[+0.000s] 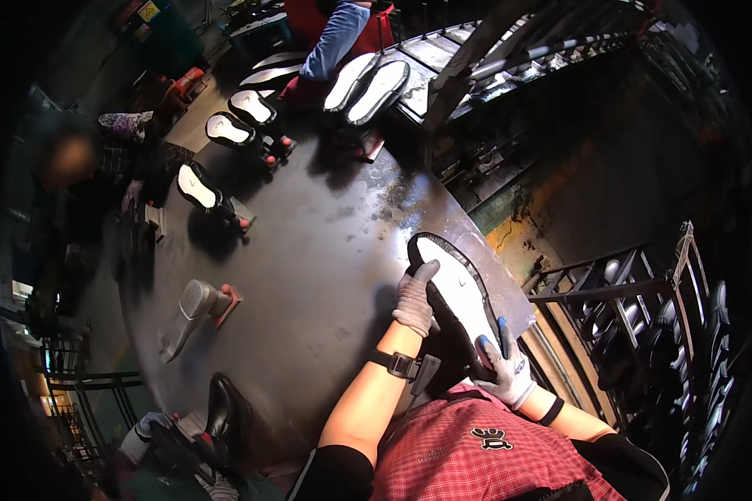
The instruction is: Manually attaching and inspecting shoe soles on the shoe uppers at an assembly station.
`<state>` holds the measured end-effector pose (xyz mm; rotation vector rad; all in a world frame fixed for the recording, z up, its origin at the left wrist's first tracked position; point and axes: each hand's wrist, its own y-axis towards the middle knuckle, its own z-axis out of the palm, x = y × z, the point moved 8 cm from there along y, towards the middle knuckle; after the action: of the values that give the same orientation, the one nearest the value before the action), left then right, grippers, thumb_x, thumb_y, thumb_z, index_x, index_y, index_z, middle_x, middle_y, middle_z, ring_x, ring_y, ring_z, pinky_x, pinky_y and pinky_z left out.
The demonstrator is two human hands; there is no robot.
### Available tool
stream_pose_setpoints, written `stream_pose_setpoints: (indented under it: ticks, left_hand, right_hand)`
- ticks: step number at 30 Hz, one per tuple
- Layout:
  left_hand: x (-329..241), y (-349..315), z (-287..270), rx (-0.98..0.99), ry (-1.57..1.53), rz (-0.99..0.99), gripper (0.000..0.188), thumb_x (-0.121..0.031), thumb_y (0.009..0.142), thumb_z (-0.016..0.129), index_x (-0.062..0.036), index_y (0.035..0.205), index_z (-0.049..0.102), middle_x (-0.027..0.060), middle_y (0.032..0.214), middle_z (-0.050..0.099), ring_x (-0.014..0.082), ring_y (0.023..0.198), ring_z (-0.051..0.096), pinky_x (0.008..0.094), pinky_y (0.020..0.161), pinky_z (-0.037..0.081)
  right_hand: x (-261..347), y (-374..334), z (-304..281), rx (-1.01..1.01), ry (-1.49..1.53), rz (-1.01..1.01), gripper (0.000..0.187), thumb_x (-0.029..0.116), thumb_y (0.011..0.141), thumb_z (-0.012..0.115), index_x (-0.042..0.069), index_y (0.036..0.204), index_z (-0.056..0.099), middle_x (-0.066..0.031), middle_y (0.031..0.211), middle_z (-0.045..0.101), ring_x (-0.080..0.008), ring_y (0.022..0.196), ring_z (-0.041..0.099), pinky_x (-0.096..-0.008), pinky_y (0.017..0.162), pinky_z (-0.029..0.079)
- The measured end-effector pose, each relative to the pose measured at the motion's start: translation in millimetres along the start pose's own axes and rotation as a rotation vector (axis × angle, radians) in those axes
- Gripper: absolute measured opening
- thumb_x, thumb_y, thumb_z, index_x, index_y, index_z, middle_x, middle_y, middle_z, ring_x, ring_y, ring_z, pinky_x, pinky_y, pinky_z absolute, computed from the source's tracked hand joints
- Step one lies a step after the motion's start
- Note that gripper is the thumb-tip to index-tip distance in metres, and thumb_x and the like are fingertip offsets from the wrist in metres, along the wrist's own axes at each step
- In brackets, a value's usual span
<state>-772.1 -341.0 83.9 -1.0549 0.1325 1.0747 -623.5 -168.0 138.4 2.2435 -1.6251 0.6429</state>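
Observation:
In front of me a black shoe (458,288) is turned with its pale white bottom up and its black edge all round. My left hand (416,296), in a grey knit glove, grips its left side with the thumb over the white bottom. Around the nearer end wraps my right hand (507,367), in a pale glove with blue fingertips; its thumb rests near the white bottom. The fingers under the shoe are hidden, and so is whatever supports it from below. A strap with a dark device (403,365) circles my left wrist.
Upturned shoes (200,185) stand on holders along the round metal table (301,292). A bare shoe last (190,309) lies left; a black shoe (224,409) is beside a co-worker's gloved hands (154,422). A rack of shoes (643,326) stands right, a roller conveyor (518,63) at the back.

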Motion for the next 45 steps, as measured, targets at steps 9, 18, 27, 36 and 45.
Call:
stream_pose_setpoints:
  ticks: [9,18,27,36,45]
  left_hand:
    - [-139.9,50.9,-159.1,0.063,-0.358,0.441,0.039,-0.032,0.090,0.064,-0.0135,0.123,0.054,0.0086,0.119,0.058,0.0270,0.113,0.055,0.0469,0.096,0.046]
    - [-280.9,-92.8,-440.9,-0.529,-0.626,0.894,0.074,-0.045,0.092,0.059,-0.0122,0.151,0.029,0.0083,0.156,0.028,0.0285,0.146,0.024,0.0451,0.122,0.019]
    - [-288.4,-86.0,-444.4,-0.318,-0.716,0.859,0.077,-0.044,0.085,0.065,-0.0091,0.147,0.036,0.0116,0.153,0.035,0.0348,0.144,0.027,0.0575,0.118,0.023]
    - [-154.2,-25.3,-242.9,0.068,-0.186,0.491,0.095,-0.053,0.074,0.077,-0.0043,0.145,0.036,0.0152,0.142,0.045,0.0328,0.133,0.043,0.0498,0.112,0.038]
    - [-5.9,2.0,-65.2,0.533,0.132,0.038,0.091,-0.055,0.079,0.070,-0.0018,0.145,0.038,0.0142,0.143,0.047,0.0308,0.131,0.046,0.0478,0.111,0.037]
  right_hand:
    - [73.3,212.7,35.9,0.046,0.124,-0.382,0.102,0.022,0.061,0.088,0.020,0.149,0.038,-0.0315,0.154,0.023,-0.0490,0.138,0.034,-0.0478,0.113,0.037]
    - [225.8,431.6,106.2,-0.132,-0.076,-0.460,0.109,0.051,0.076,0.076,0.010,0.156,0.014,-0.0320,0.156,0.017,-0.0501,0.139,0.029,-0.0529,0.114,0.031]
    - [252.6,315.2,130.0,0.036,0.101,-0.556,0.078,0.047,0.086,0.068,0.006,0.146,0.039,-0.0185,0.150,0.038,-0.0382,0.136,0.037,-0.0512,0.108,0.038]
    - [203.7,244.1,103.6,0.186,-0.137,-0.511,0.079,0.019,0.079,0.070,0.028,0.149,0.037,-0.0183,0.151,0.036,-0.0402,0.126,0.049,-0.0510,0.097,0.049]
    - [33.4,127.8,6.1,0.072,0.104,-0.122,0.094,0.014,0.064,0.071,0.027,0.150,0.036,-0.0202,0.120,0.053,-0.0405,0.105,0.060,-0.0452,0.083,0.053]
